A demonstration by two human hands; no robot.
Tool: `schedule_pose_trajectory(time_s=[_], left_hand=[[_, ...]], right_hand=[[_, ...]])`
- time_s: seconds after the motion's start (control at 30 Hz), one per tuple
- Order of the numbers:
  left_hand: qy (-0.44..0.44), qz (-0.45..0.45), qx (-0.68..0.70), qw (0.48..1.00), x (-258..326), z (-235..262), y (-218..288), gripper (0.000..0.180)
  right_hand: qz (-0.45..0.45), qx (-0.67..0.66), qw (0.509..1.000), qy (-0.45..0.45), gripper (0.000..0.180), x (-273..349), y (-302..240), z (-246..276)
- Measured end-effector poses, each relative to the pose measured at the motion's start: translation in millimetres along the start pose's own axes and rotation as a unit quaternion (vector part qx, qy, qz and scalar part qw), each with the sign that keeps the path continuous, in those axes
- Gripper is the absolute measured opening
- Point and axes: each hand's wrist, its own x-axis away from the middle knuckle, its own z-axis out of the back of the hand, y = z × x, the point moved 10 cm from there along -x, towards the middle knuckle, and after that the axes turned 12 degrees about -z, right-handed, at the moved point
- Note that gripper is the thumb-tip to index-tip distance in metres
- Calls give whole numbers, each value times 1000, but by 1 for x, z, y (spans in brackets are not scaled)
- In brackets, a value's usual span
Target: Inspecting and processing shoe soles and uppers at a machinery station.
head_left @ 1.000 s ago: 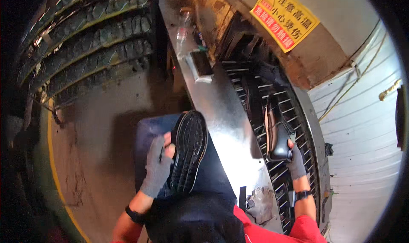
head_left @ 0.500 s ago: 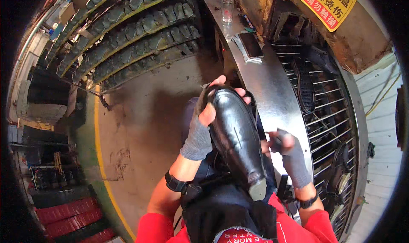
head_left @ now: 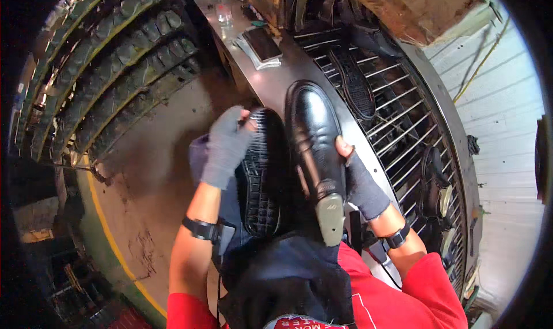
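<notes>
A black leather shoe upper is stretched over a grey-green shoe last, toe pointing away from me. My right hand, in a grey fingerless glove, grips it along its right side; most of those fingers are hidden beneath. Beside it on the left is a black rubber shoe sole, its ridged tread turned up. My left hand, gloved alike, has its fingers curled on the sole's toe end. Sole and upper lie side by side above my lap, toes level with the bench edge.
To the right runs a metal bench with a barred rack; another black sole and several shoes rest on the rack. A phone, papers and a glass jar stand farther off. Shelves of shoes fill the far left.
The lasted upper has passed from my left hand to my right. My left hand now holds a sole with its tread up. The view has swung to the right.
</notes>
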Motion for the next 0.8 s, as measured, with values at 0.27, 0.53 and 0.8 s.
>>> schedule_pose_trajectory(time_s=[0.27,0.53,0.8], left_hand=[[-36,15,415,909,28,-11,61,64],[-26,-66,484,872,21,26,108,68],[-48,-66,411,908,29,1,138,76]], right_hand=[[-3,42,999,-8,104,-2,-19,68],[-65,-4,991,-117,116,-12,32,-24],[-18,104,978,-178,93,-33,65,-56]])
